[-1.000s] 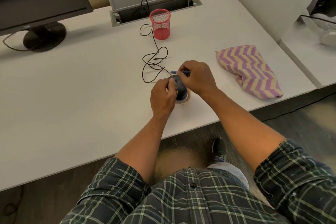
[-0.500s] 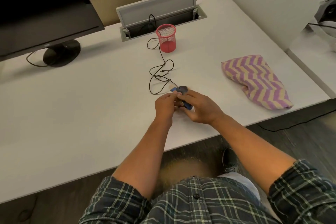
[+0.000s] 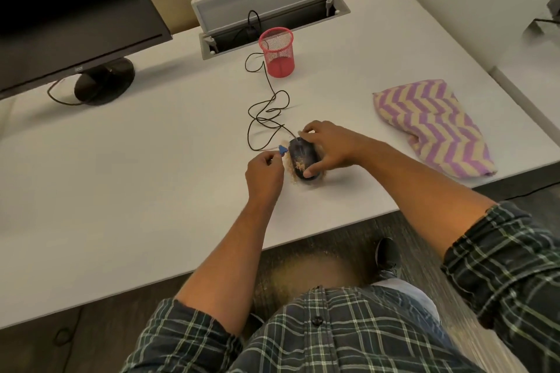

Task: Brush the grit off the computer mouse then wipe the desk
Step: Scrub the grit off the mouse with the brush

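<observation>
Dark corded mouse (image 3: pixel 303 157) flat on white desk (image 3: pixel 151 185), tan grit (image 3: pixel 300 165) on top

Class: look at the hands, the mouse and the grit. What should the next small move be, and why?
Probably sweep the blue brush, pinched in the left hand, across the mouse. Tan grit sits on its top, and the right hand steadies it on the desk.

L hand (image 3: pixel 263 171) fingers pinched shut, R hand (image 3: pixel 330 147) fingers spread, gripping down.

Now my right hand (image 3: pixel 330 145) grips the mouse (image 3: pixel 304 160) instead, the blue brush (image 3: pixel 70 148) switches to my left hand (image 3: pixel 264 172), grit uncovered.
</observation>
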`<state>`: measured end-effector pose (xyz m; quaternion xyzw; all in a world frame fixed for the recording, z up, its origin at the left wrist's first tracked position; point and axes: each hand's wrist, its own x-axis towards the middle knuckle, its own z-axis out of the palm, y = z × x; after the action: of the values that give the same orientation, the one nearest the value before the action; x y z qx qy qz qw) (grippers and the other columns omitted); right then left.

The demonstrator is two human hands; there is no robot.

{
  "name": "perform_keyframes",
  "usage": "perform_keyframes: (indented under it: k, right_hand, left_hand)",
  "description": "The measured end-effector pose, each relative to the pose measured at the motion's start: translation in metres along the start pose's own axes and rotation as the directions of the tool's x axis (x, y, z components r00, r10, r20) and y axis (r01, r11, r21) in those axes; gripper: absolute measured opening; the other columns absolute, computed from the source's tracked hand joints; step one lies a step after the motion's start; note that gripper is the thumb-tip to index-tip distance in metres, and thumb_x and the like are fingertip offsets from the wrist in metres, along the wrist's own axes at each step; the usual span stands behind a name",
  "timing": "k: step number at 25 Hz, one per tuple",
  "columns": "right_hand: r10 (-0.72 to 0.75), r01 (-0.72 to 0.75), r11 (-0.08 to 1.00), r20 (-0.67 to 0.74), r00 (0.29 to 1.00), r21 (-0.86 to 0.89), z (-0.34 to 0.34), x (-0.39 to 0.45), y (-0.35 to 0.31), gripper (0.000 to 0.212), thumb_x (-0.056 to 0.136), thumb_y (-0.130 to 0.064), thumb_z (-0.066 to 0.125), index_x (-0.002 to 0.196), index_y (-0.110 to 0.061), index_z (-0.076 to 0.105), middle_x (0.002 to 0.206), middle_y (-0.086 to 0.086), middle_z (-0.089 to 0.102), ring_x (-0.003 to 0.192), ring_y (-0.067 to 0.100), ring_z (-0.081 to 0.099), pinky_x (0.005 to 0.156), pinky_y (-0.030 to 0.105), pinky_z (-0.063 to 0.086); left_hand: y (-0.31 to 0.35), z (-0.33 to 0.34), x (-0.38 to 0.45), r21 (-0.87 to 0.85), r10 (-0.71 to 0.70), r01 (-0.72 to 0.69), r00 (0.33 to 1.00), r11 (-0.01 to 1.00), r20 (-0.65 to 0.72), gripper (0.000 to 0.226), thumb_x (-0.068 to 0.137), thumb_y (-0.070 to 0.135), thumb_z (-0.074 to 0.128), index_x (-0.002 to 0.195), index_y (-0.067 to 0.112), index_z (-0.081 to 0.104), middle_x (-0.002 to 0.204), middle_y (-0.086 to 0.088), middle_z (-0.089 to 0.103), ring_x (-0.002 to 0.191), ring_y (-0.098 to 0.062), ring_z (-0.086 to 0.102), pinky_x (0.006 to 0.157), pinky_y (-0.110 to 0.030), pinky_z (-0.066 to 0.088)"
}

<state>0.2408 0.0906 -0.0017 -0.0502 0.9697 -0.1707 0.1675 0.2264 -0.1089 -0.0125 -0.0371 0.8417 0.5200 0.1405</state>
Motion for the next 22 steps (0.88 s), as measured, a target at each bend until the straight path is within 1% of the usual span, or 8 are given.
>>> perform_keyframes:
  k: [3, 7, 9, 11, 14, 16, 19, 22]
  right_hand:
    - [-0.019, 0.017, 1.0, 0.071, 0.997, 0.025, -0.002, 0.006, 0.005, 0.116, 0.057, -0.075, 0.077, 0.151, -0.02, 0.035, 0.15, 0.0, 0.031, 0.135, 0.022, 0.031, 0.111, 0.037, 0.037]
    - [-0.013, 0.01, 0.998, 0.048, 0.999, 0.068, 0.0, 0.006, 0.008, 0.117, 0.053, -0.071, 0.082, 0.15, -0.022, 0.038, 0.148, -0.002, 0.031, 0.134, 0.022, 0.034, 0.109, 0.038, 0.04]
    - [-0.03, 0.028, 0.996, 0.025, 0.999, 0.088, 0.0, 0.005, 0.01, 0.115, 0.054, -0.068, 0.083, 0.149, -0.023, 0.04, 0.145, -0.003, 0.03, 0.131, 0.021, 0.035, 0.107, 0.037, 0.041]
    - [-0.033, 0.031, 0.994, 0.02, 0.999, 0.107, -0.001, 0.005, 0.011, 0.112, 0.054, -0.065, 0.085, 0.148, -0.022, 0.043, 0.142, -0.004, 0.031, 0.127, 0.021, 0.039, 0.105, 0.035, 0.041]
    - [-0.018, 0.015, 0.99, 0.022, 1.0, 0.141, -0.001, 0.006, 0.011, 0.11, 0.053, -0.061, 0.088, 0.147, -0.022, 0.046, 0.138, -0.006, 0.033, 0.122, 0.019, 0.042, 0.101, 0.031, 0.041]
    - [-0.007, 0.005, 0.986, 0.015, 1.0, 0.168, 0.001, 0.006, 0.01, 0.109, 0.053, -0.058, 0.089, 0.146, -0.022, 0.046, 0.138, -0.007, 0.034, 0.121, 0.019, 0.043, 0.099, 0.03, 0.041]
    - [0.004, -0.004, 0.984, -0.002, 1.0, 0.179, 0.002, 0.005, 0.01, 0.109, 0.054, -0.056, 0.09, 0.147, -0.021, 0.045, 0.14, -0.006, 0.035, 0.124, 0.019, 0.042, 0.098, 0.028, 0.039]
    - [0.018, -0.018, 0.982, -0.001, 1.0, 0.187, 0.002, 0.003, 0.008, 0.109, 0.055, -0.054, 0.09, 0.148, -0.021, 0.044, 0.141, -0.005, 0.035, 0.125, 0.019, 0.042, 0.1, 0.029, 0.04]
  left_hand:
    - [0.003, -0.002, -0.005, 0.056, 0.063, -0.06, 0.997, 0.997, -0.037, 0.021, 0.095, 0.014, 0.059, 0.085, 0.025, 0.074, 0.076, 0.008, 0.071, 0.075, -0.009, 0.065, 0.066, -0.022, 0.048]
    - [0.005, -0.002, -0.008, 0.138, 0.231, -0.218, 0.969, 0.966, -0.086, 0.013, 0.095, 0.015, 0.065, 0.096, 0.018, 0.078, 0.083, 0.009, 0.072, 0.081, -0.007, 0.067, 0.077, -0.024, 0.056]
    - [0.005, -0.002, -0.009, 0.217, 0.36, -0.344, 0.932, 0.914, -0.041, 0.014, 0.095, 0.013, 0.067, 0.1, 0.015, 0.08, 0.086, 0.007, 0.073, 0.081, -0.008, 0.065, 0.079, -0.024, 0.055]
    - [0.005, -0.003, -0.009, 0.336, 0.469, -0.459, 0.881, 0.822, 0.058, 0.018, 0.095, 0.012, 0.068, 0.107, 0.012, 0.081, 0.088, 0.001, 0.073, 0.081, -0.014, 0.062, 0.076, -0.029, 0.052]
    - [0.004, -0.007, -0.01, 0.468, 0.503, -0.529, 0.843, 0.708, 0.193, 0.025, 0.096, 0.014, 0.069, 0.119, 0.013, 0.079, 0.088, -0.005, 0.066, 0.077, -0.018, 0.057, 0.069, -0.034, 0.049]
    - [0.005, -0.011, -0.013, 0.51, 0.503, -0.547, 0.831, 0.664, 0.236, 0.023, 0.094, 0.014, 0.069, 0.115, 0.011, 0.08, 0.086, -0.006, 0.065, 0.075, -0.022, 0.058, 0.068, -0.04, 0.051]
    - [0.005, -0.015, -0.02, 0.578, 0.493, -0.546, 0.828, 0.606, 0.267, 0.016, 0.091, 0.019, 0.069, 0.095, 0.009, 0.081, 0.075, -0.005, 0.064, 0.067, -0.024, 0.056, 0.062, -0.04, 0.05]
    - [0.009, -0.02, -0.02, 0.584, 0.485, -0.514, 0.846, 0.628, 0.222, 0.013, 0.087, 0.019, 0.07, 0.083, 0.008, 0.076, 0.07, -0.002, 0.06, 0.063, -0.021, 0.053, 0.058, -0.035, 0.046]
